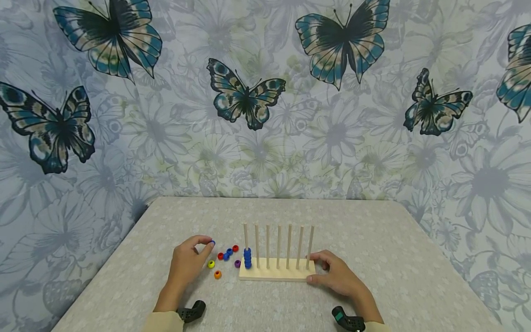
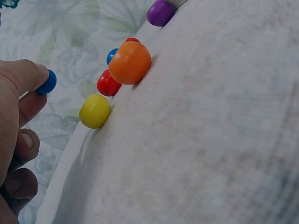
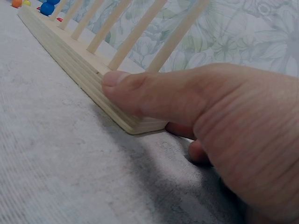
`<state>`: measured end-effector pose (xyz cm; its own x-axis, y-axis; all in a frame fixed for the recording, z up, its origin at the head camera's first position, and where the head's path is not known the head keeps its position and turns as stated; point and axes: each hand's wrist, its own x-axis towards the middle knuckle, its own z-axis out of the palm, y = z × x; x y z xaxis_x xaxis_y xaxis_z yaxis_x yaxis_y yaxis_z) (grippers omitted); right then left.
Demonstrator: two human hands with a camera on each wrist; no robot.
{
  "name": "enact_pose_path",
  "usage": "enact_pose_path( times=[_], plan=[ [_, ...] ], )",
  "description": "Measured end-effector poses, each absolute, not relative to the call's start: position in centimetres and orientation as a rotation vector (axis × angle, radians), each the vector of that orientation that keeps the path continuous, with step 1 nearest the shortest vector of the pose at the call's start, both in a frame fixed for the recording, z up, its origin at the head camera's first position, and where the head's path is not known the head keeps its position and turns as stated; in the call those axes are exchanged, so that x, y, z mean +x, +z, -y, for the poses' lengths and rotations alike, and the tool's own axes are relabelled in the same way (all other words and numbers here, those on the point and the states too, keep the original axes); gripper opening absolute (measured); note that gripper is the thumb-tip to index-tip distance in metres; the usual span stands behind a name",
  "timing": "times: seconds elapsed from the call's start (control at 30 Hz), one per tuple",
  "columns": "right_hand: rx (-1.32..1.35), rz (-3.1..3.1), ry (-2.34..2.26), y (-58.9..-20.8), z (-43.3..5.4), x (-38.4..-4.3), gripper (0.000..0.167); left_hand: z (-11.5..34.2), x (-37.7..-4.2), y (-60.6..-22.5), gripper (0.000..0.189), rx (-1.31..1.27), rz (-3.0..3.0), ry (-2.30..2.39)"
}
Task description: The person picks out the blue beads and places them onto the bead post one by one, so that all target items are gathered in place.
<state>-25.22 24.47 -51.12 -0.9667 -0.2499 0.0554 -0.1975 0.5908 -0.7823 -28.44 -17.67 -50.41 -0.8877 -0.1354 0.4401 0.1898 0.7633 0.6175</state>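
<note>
A blue bead (image 2: 48,83) is pinched between the thumb and index finger of my left hand (image 1: 187,259), raised at the left of the loose beads. My right hand (image 1: 337,275) grips the right end of a wooden peg board (image 1: 277,275), its thumb on the front edge in the right wrist view. Several upright pegs stand in a row on this board. On the leftmost peg sits a stack of blue beads (image 1: 247,258); the other pegs hold none.
Between my left hand and the board lie a yellow bead (image 1: 211,264), an orange bead (image 1: 217,275), a purple bead (image 1: 238,263), two red beads (image 1: 235,248) and two blue beads (image 1: 229,251). A pale patterned cloth (image 1: 274,306) covers the table, with a butterfly-print wall (image 1: 265,161) behind.
</note>
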Motion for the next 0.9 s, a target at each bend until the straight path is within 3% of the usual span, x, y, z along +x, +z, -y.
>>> enact_pose_path(
  times=[0.9],
  plan=[
    [-0.384, -2.745, -1.323, -50.7, -24.3, -25.1, 0.055, 15.5, -27.1, -48.6, 0.014, -0.156, 2.362, -1.121]
  ],
)
